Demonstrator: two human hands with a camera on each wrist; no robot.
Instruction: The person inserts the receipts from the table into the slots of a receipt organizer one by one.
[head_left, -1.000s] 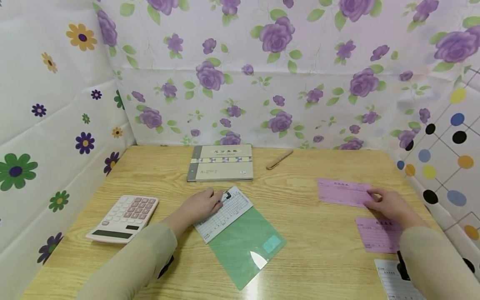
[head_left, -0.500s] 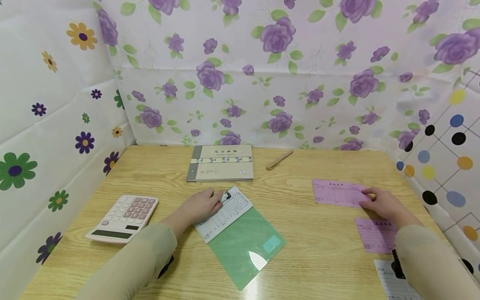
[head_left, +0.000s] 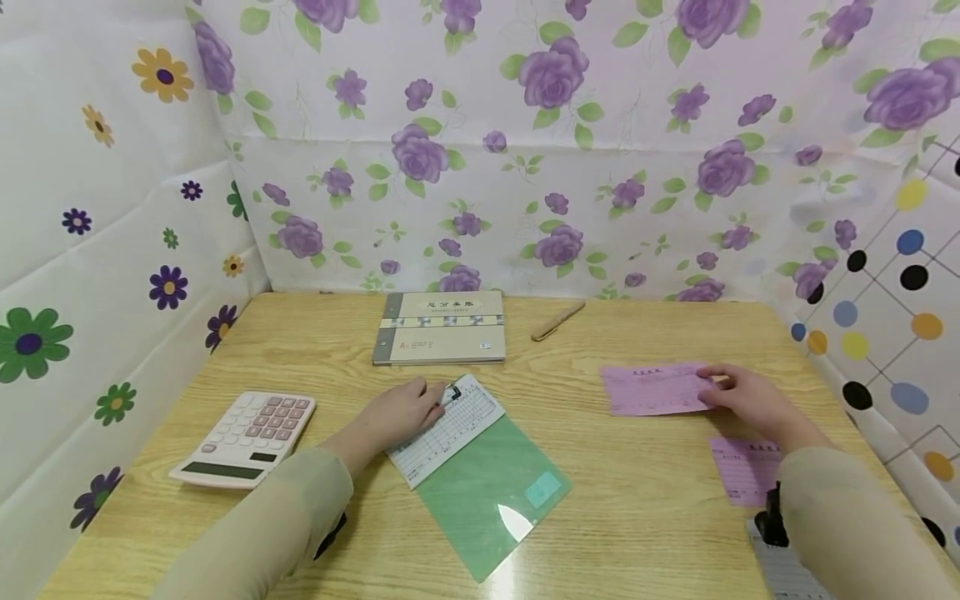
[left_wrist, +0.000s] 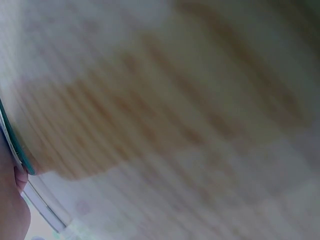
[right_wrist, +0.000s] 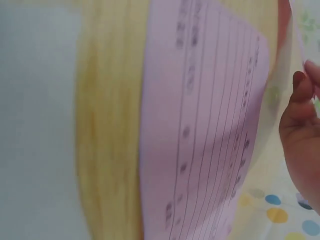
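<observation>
In the head view my left hand (head_left: pixel 399 413) grips the clip end of a green clipboard (head_left: pixel 491 492), which lies askew on the table. A white printed form (head_left: pixel 450 429) sits under its metal clip (head_left: pixel 454 393). The left wrist view catches only part of this hand (left_wrist: pixel 19 192) beside the clipboard's edge (left_wrist: pixel 16 147). On the right, my right hand (head_left: pixel 742 404) pinches the right end of a pink printed slip (head_left: pixel 652 390) between thumb and fingers. A second pink slip (head_left: pixel 738 471) lies nearer, partly hidden by the right forearm. In the right wrist view the hand (right_wrist: pixel 302 125) shows at the right edge.
A white and pink calculator (head_left: pixel 247 437) lies at the left. Toward the back are a ledger book (head_left: pixel 440 333) and a tan pen (head_left: pixel 558 321). One white slip (head_left: pixel 783 567) lies at the front right under the right forearm. Patterned cloth (head_left: pixel 480 167) encloses the table.
My right hand has moved left with the pink slip, uncovering less of the white slip as the forearm shifts over it. The left hand and clipboard stay in place.
</observation>
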